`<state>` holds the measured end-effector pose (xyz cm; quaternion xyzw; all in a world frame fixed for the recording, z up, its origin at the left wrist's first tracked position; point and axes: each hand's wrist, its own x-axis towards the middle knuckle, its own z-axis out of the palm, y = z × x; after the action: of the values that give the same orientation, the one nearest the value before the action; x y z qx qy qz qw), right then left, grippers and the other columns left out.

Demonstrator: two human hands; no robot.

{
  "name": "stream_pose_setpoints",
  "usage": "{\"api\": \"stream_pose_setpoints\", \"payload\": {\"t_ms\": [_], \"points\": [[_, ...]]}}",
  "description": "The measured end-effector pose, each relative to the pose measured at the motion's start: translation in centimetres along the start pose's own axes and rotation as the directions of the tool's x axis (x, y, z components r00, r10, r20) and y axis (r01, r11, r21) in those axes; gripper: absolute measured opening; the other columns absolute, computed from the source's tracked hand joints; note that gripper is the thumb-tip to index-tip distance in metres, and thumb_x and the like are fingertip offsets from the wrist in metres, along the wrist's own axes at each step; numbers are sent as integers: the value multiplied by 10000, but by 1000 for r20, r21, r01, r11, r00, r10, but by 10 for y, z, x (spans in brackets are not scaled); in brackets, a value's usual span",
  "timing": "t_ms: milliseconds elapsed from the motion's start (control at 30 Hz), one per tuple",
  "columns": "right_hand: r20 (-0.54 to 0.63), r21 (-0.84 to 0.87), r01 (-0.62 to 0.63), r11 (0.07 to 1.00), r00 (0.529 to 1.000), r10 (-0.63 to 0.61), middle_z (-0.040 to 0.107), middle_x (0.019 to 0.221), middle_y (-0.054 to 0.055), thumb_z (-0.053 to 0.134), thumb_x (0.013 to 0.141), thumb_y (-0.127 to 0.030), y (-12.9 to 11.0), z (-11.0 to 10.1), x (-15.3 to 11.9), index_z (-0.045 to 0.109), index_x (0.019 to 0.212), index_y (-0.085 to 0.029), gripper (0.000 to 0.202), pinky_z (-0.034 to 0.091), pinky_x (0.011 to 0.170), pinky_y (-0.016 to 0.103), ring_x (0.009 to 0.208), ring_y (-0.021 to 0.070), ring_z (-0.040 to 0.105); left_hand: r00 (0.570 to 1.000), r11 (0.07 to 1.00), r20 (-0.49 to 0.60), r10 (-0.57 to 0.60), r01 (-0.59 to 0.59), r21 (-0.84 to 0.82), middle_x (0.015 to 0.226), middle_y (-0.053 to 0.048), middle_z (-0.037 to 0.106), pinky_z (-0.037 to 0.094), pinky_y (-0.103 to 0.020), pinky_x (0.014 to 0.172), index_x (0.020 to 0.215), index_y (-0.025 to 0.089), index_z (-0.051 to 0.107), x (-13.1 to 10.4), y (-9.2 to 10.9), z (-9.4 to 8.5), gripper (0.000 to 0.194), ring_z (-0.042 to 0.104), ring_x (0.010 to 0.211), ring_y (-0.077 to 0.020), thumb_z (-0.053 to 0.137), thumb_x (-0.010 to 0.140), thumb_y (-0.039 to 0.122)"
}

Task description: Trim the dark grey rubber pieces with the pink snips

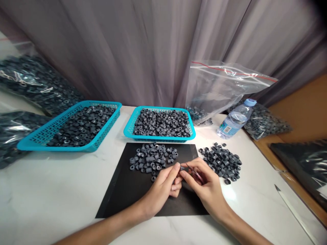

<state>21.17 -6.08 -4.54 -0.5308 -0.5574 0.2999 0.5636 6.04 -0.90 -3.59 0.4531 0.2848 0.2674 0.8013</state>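
Note:
Over the black mat point(114, 190), my left hand point(167, 182) pinches a small dark grey ring-shaped part point(182, 168) between thumb and fingers. My right hand point(204, 178) meets it there, its thumb and index finger at the same part. A thin pointed tool point(195, 173), like tweezers, lies within the right hand's grip. Just behind the hands, a pile of grey parts point(150, 158) rests on the mat. Another pile of grey parts point(223, 161) sits on the white table right of the right hand.
Two blue baskets point(159, 138) point(68, 148) of grey parts stand behind and left. A water bottle point(233, 120), an upright clear bag point(214, 85) and filled bags point(268, 120) are at the back right. More filled bags point(33, 81) are at left. A pointed strip point(291, 207) lies right.

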Motion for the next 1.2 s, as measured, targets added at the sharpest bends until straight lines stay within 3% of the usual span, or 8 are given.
{"api": "stream_pose_setpoints", "payload": {"t_ms": [133, 400, 667, 1000, 1200], "points": [[9, -13, 17, 1000, 1000, -17, 590, 872, 17, 701, 932, -341, -3, 0, 1, 745, 997, -274, 104, 469, 563, 223, 709, 142, 557, 1000, 1000, 9, -3, 3, 8, 662, 61, 374, 157, -209, 480, 800, 160, 493, 0, 2, 2, 483, 276, 554, -52, 602, 908, 618], [45, 111, -36, 993, 999, 31, 538, 999, 35, 735, 910, -338, -2, 1, -2, 734, 1098, -324, 188, 562, 719, 254, 924, 182, 607, 993, 980, 44, -110, 116, -159, 664, 58, 376, 124, -195, 457, 800, 145, 538, 1, 8, 0, 395, 246, 526, -44, 649, 885, 514], [29, 73, -11, 997, 1000, 9, 524, 963, 38, 737, 908, -331, -2, 0, -1, 759, 1085, -303, 181, 553, 696, 252, 882, 178, 582, 978, 962, 119, -169, 190, -195, 628, 74, 357, 102, -189, 450, 830, 146, 555, 1, 14, 0, 321, 188, 500, -46, 604, 901, 455], [14, 77, -18, 997, 1000, 17, 523, 909, 21, 717, 918, -335, -3, -1, -2, 777, 1051, -281, 155, 487, 556, 229, 699, 129, 547, 965, 950, 187, -185, 224, -217, 600, 64, 383, 112, -206, 432, 731, 167, 488, 1, 13, -2, 437, 208, 455, -41, 503, 937, 552], [8, 34, -29, 999, 1000, 29, 559, 863, 23, 716, 919, -354, -3, -2, 0, 776, 1057, -266, 174, 458, 546, 241, 700, 145, 545, 953, 925, 146, -264, 294, -243, 686, 35, 480, 74, -177, 425, 840, 174, 509, 4, 15, -4, 479, 310, 467, -33, 615, 864, 641]]}}
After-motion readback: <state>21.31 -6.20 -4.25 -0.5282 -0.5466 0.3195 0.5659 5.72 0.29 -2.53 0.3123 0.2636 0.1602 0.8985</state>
